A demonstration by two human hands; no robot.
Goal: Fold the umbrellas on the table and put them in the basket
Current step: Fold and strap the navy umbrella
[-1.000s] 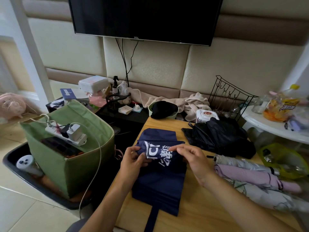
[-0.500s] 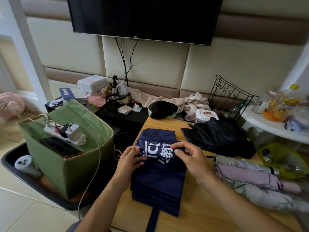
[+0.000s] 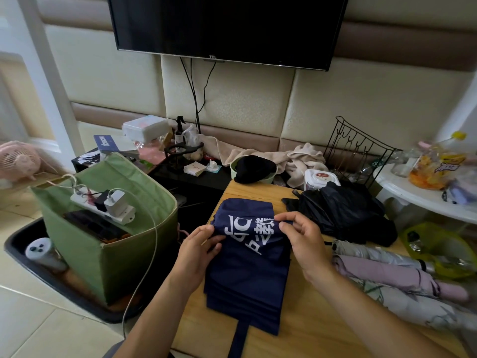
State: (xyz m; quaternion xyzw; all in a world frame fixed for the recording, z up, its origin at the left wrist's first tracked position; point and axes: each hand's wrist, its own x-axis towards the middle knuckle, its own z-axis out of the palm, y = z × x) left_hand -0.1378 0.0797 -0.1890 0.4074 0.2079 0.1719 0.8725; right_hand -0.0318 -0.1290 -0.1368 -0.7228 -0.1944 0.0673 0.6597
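A navy blue umbrella (image 3: 247, 280) with white lettering lies flat on the wooden table (image 3: 309, 329), its strap hanging over the near edge. My left hand (image 3: 198, 254) pinches the canopy's left edge. My right hand (image 3: 302, 239) pinches a fold of the lettered fabric from the right. A black umbrella (image 3: 343, 210) lies crumpled behind. To the right lie a silver umbrella (image 3: 374, 254), a pink umbrella (image 3: 392, 275) and a floral white umbrella (image 3: 413, 308). The green fabric basket (image 3: 111, 254) stands on the floor to the left of the table.
A white power strip (image 3: 103, 205) with chargers and a dark item lie in the basket, which sits in a black tray (image 3: 15, 244). A black wire rack (image 3: 358, 151), wipes tub (image 3: 321, 178), beige cloth (image 3: 296, 158) and green bowl (image 3: 268, 178) crowd the table's far side. A white side table (image 3: 413, 197) stands right.
Both hands have rolled the lettered fabric slightly farther over the canopy, and the lettering has bunched up. The camera has shifted a little.
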